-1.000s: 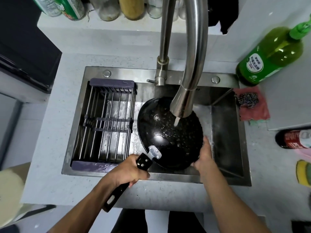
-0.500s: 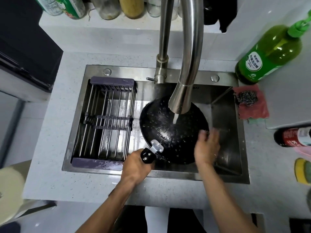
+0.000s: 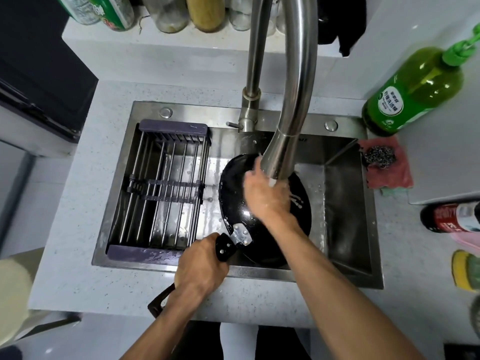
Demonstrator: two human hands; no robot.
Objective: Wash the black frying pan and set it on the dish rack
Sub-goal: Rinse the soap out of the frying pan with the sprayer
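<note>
1. The left hand (image 3: 200,266) is clamped round the pan's handle (image 3: 224,249), steadying it.
2. The black frying pan (image 3: 298,224) sits tilted in the sink (image 3: 345,203), under the tap (image 3: 279,162).
3. The right hand (image 3: 265,193), fingers spread flat, rubs its inside.
4. The dish rack (image 3: 161,188) waits, left.
</note>
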